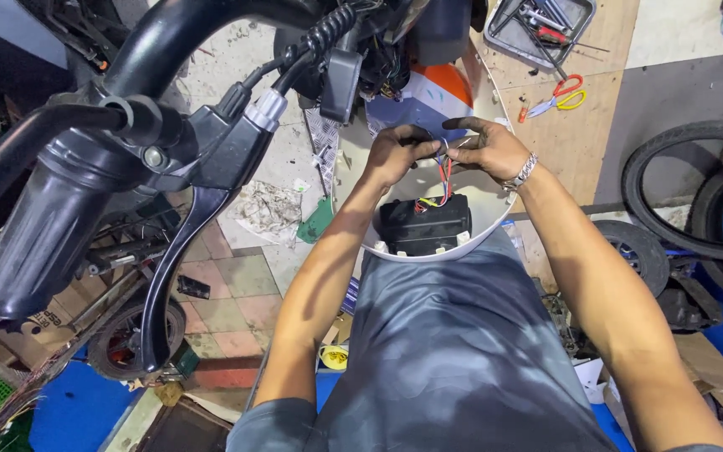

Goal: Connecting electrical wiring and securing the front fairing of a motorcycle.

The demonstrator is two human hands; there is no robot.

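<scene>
Head view: left hand (pixel 395 153) and right hand (pixel 489 148) both pinch the wire bundle (pixel 443 172) above the black module (pixel 425 224) in the white panel (pixel 483 219); best kept slack, untwisted.

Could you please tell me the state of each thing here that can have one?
left hand: closed on the wires
right hand: pinching the wires
wires: loose bundle, running up from the black unit
black unit: seated in the white panel
white panel: inner side up
scissors: lying shut
</scene>
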